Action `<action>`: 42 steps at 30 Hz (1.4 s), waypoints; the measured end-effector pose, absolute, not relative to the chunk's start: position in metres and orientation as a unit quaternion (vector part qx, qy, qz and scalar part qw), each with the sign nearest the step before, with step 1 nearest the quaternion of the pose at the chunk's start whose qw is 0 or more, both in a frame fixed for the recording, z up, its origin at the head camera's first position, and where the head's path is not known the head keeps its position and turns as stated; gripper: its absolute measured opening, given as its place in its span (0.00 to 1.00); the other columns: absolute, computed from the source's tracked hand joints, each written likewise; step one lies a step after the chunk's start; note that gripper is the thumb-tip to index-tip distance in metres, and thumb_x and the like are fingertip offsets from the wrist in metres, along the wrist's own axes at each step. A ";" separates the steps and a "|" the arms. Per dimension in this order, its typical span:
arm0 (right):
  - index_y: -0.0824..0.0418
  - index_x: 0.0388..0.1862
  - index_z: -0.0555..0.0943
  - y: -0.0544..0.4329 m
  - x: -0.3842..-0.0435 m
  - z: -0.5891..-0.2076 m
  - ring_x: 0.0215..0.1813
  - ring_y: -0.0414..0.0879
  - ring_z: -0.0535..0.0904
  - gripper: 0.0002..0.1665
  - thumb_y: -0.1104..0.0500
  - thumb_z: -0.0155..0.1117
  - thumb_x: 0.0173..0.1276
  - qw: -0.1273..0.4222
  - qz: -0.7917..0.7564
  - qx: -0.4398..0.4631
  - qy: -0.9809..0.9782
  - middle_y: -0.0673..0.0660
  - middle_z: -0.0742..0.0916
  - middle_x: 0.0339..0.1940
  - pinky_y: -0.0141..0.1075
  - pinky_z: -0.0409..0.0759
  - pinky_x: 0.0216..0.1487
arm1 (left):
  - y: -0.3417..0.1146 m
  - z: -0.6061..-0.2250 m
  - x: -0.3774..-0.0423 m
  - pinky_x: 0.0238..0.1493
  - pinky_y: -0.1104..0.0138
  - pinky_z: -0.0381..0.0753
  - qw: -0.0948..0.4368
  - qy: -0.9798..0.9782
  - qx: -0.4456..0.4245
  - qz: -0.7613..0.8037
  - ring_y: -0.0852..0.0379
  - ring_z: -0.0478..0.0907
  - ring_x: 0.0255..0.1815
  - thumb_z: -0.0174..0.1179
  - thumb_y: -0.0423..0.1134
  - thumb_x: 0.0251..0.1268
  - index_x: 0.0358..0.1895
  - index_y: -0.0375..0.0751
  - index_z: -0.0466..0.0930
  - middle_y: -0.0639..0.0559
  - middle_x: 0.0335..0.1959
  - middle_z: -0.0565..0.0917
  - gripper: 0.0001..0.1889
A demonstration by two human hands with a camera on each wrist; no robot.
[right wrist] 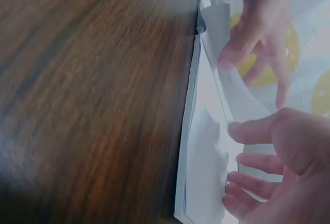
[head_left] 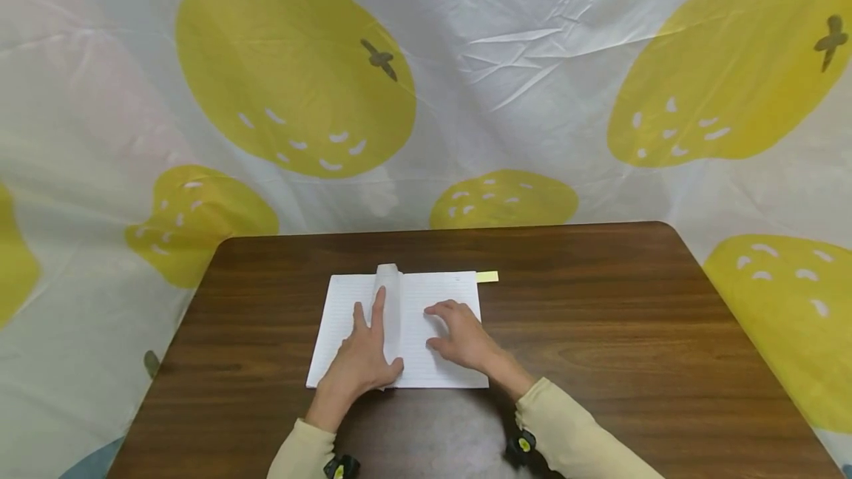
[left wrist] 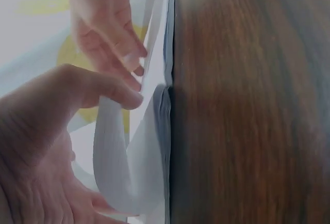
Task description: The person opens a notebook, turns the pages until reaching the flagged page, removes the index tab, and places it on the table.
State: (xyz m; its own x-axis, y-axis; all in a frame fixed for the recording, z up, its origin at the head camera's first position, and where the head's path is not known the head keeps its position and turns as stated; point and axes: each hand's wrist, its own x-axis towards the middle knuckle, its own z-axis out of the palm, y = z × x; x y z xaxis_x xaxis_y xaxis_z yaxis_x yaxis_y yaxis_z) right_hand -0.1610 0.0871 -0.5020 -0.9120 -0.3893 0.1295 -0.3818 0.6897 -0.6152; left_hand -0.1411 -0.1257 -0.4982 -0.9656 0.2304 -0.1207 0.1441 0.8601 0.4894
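An open lined notebook (head_left: 435,372) lies on the table. One of its pages (head_left: 391,287) stands curled up along the middle fold. My left hand (head_left: 362,362) is at this page, fingers spread and straight along it; in the left wrist view the thumb (left wrist: 126,96) touches the page's curled edge. My right hand (head_left: 466,337) is over the right-hand page, fingers apart and slightly bent, holding nothing. In the right wrist view its fingertips (right wrist: 234,177) come close to the paper.
A yellow sticky tab (head_left: 488,276) sticks out from the notebook's upper right edge. The brown wooden table (head_left: 599,301) reaches back to a hanging white cloth (head_left: 466,124) printed with yellow fruit. Both wrists wear small dark devices below light sleeves.
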 end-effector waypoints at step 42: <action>0.51 0.82 0.57 0.052 -0.247 -0.475 0.79 0.63 0.57 0.78 0.34 0.88 0.35 0.204 -0.033 -0.164 0.965 0.66 0.59 0.80 0.57 0.57 0.77 | -0.135 -0.497 -0.145 0.70 0.28 0.54 0.080 0.972 0.145 0.165 0.21 0.45 0.79 0.74 0.25 0.44 0.76 0.53 0.67 0.27 0.82 0.45 0.49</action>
State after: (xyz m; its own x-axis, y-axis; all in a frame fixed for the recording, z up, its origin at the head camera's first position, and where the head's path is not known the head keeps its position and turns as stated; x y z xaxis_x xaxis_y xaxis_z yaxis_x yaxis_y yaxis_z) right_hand -0.2467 0.0516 -0.4754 -0.8628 -0.3305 -0.3826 -0.3038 0.9438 -0.1303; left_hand -0.1453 -0.1348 -0.4968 -0.9449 0.3092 -0.1075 0.2563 0.9030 0.3447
